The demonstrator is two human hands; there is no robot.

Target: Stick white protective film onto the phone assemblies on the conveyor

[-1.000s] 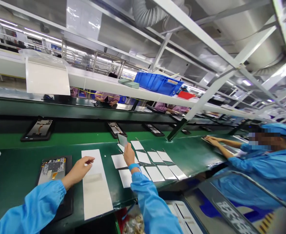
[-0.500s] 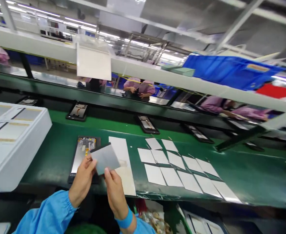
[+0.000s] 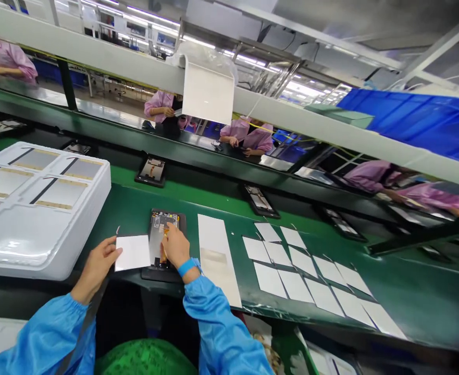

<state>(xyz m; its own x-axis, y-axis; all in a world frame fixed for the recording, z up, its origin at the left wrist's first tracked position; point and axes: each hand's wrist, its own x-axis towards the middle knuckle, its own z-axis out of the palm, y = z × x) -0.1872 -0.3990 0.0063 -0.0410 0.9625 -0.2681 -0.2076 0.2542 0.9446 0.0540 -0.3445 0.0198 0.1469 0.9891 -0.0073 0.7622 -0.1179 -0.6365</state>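
My left hand (image 3: 98, 263) pinches a flat battery (image 3: 133, 253) by its left edge, white face up, a thin wire rising from its corner. The battery is held just left of an opened tablet (image 3: 156, 242), which lies on the green bench with its circuit board and orange flex cable showing. Over that tablet, my right hand (image 3: 176, 245) reaches with the index finger stretched onto the circuit board, the other fingers partly hidden. Right of the tablet lies a long white sheet (image 3: 212, 234). Farther right, several white flat pieces (image 3: 292, 286) with short wires lie in rows.
A white foam tray (image 3: 84, 219) with silver batteries stands at the left. Behind the bench (image 3: 131, 200), several opened tablets (image 3: 261, 201) lie along a green conveyor strip. A shelf beam carries a blue bin (image 3: 405, 120). Across the line, people in pink sleeves (image 3: 258, 136) work.
The battery was held in both hands over the tablet, grey face showing. Now my left hand alone has it, farther left, white face up; my right hand has moved onto the tablet.
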